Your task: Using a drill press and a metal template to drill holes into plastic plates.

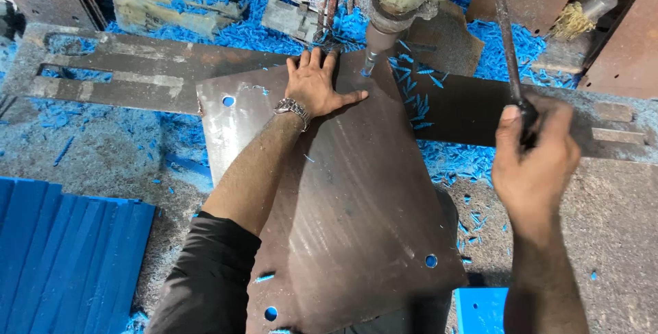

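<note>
Dark, scuffed steel plate point(343, 197) with drilled corner holes lies under the drill spindle point(384, 25); left hand point(315, 87) pressed flat on it, fingers spread. Right hand point(534, 159) clenched around the feed lever point(507, 39)

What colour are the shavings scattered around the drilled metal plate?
Bright blue shavings lie around the dark brown plate, seen in the head view.

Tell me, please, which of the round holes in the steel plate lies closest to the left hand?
The hole near the steel plate's far left corner, just left of the left hand; the other two holes sit along the near edge.
</note>
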